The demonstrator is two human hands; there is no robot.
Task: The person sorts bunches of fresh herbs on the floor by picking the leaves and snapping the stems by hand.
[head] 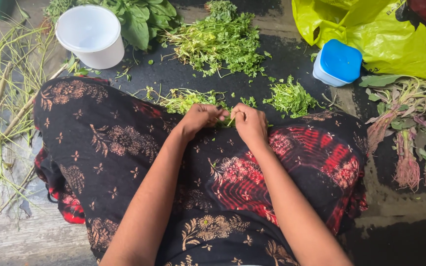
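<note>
Pinching a thin green sprig [230,119] between them, the left hand [200,118] and the right hand [250,124] meet at the centre of the frame, just above the knees covered by the black and red patterned skirt [124,148]. Both hands are curled nearly closed, fingertips pressed on the stem; how much of the sprig sits inside the fists cannot be told.

The likeliest slip, as a judgement: the stem is slender, so a pull that is too sharp could snap it in the wrong place or scatter leaves onto the skirt instead of onto the small plucked leaf pile [291,97] right of centre. Loose bits could also mix into the unsorted herb bunch [188,100] just left of the hands.

A larger herb heap [220,42] lies at upper centre, a white tub [92,35] at upper left, a blue-lidded container [337,62] at upper right beside a yellow bag [380,39].
</note>
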